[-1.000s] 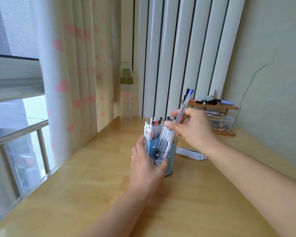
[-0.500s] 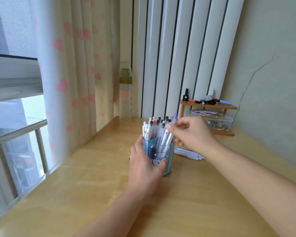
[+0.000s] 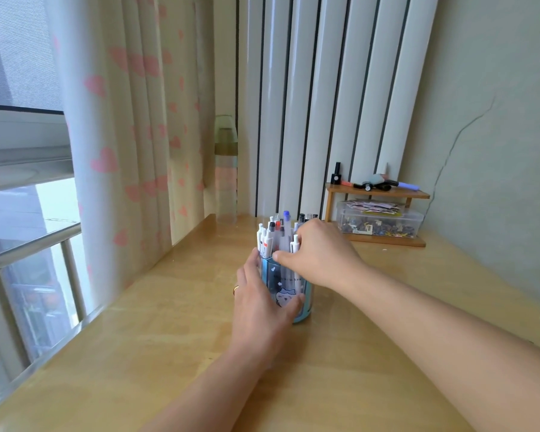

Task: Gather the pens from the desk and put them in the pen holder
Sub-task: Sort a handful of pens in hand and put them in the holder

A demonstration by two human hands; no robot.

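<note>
The blue pen holder [image 3: 289,294] stands on the wooden desk [image 3: 169,338], full of pens [image 3: 270,236] that stick up. The left hand [image 3: 261,310] wraps its fingers and thumb around the holder's near side. The right hand [image 3: 320,255] rests on top of the pens with curled fingers; I cannot tell if it holds one. A small wooden shelf [image 3: 378,193] stands behind, to the right.

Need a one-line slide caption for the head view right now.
Left hand steadies the blue pen holder on the wooden desk while the right hand settles the pens inside.
</note>
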